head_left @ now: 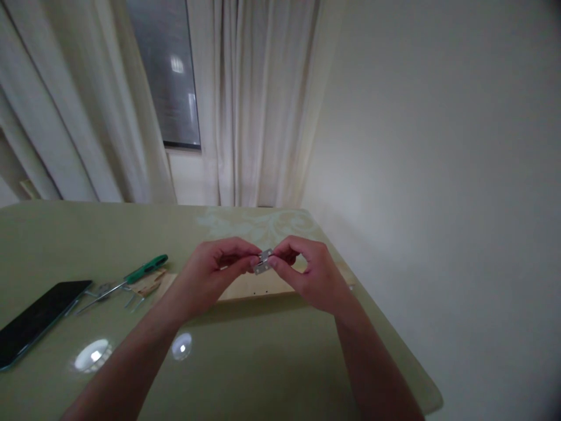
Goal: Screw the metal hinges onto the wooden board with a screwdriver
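Observation:
A small silver metal hinge [263, 261] is held up between my two hands, its leaves partly folded and dotted with screw holes. My left hand [214, 272] pinches its left end between thumb and forefinger. At the other end, the thumb and fingers of my right hand [309, 272] close on it. Behind and below the hinge lies a pale wooden board [249, 292] with two small dark holes near its front edge. My wrists and hands cover parts of the board.
Left of the board lies a green-handled screwdriver [146, 269] beside small metal and wooden pieces [142, 289]. A black phone [39, 318] rests at the far left of the glossy green table [245, 362]. A wall [438, 204] runs along the right; curtains [258, 105] hang behind.

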`<state>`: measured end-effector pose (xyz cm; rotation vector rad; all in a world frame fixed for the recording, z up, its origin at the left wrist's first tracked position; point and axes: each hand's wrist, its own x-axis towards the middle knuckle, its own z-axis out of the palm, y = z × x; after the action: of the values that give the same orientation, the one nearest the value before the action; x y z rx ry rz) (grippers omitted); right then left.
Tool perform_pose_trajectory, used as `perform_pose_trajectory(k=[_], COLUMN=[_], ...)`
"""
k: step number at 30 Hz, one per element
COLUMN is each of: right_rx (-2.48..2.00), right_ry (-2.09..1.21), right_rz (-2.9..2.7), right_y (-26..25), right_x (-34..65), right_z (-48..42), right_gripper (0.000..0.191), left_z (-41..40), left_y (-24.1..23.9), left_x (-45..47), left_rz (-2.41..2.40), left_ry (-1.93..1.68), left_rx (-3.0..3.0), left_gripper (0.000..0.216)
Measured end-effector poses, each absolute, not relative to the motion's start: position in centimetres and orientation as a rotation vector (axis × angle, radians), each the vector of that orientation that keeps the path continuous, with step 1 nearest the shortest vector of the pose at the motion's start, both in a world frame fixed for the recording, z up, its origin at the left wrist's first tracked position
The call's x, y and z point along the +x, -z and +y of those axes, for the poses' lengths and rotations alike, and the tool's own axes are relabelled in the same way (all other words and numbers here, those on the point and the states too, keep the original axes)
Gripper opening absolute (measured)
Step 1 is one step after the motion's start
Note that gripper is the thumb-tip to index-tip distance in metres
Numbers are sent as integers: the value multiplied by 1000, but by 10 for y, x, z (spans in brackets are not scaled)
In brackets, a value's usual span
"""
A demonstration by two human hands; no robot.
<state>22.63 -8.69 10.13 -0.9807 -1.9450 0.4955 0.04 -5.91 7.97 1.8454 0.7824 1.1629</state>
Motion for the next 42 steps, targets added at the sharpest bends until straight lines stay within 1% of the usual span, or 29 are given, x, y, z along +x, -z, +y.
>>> perform_pose_trajectory(k=[2, 4, 7, 8, 9, 14, 18, 24, 31, 35, 39, 42], right_rx=[-1132, -1340, -1594, -1639, -1670, -1726, -1704, -1692, -1625, -1619, -1651, -1683], right_ry=[-516, -458, -241, -190, -168, -219, -303, -309, -317, -334, -310, -276], right_rz=[-2039, -2115, -2171, -2184, -2204, -2501, -2672, -2779, -2821, -2831, -2823, -2808], right_y=[-103, -102, -98, -96, -93, -77, -60, -43, -40, -39, -37, -35], right_x=[235, 241, 247, 248, 248, 239, 227, 213, 210, 210, 209, 208], right_z=[-85, -82, -74, -72, -69, -52, -38, -33, -36, -36, -34, -34], right_gripper=[11, 14, 39, 44, 45, 25, 14, 17, 23, 27, 23, 22], left_z=[-51, -40, -23, -19, -15, -10, -12, -16, -16, -16, -18, -20], left_y=[-66, -49, -23, -16, -11, 0, 1, 1, 4, 5, -1, -6], left_x=[8, 14, 19, 20, 21, 22, 22, 26, 25, 24, 22, 22], left_rz=[798, 841, 999, 1049, 1093, 1229, 1135, 1129, 1098, 1133, 1209, 1134], left_ry=[-1075, -926, -680, -609, -545, -350, -281, -342, -449, -413, -365, -324], left_rx=[1838, 1877, 2004, 2050, 2090, 2158, 2097, 2146, 2080, 2082, 2172, 2240], left_gripper=[21, 26, 28, 26, 26, 30, 29, 30, 30, 26, 20, 16])
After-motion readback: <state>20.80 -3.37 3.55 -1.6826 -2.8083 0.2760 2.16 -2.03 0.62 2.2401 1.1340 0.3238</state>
